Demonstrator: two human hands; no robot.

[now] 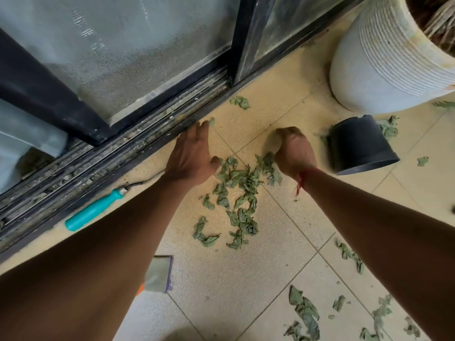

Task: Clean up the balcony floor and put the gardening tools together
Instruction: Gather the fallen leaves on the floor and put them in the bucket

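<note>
Pushing dry leaves (242, 193) into one heap, likely for easy scooping, with left hand (190, 153) flat and wide, right hand (293, 150) curled; cannot tell if holding any.

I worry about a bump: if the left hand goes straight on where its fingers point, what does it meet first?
Most likely the dark metal sliding-door track: the left hand has its fingertips almost at the track's edge. A small dried green leaf sits just right of that line.
</note>
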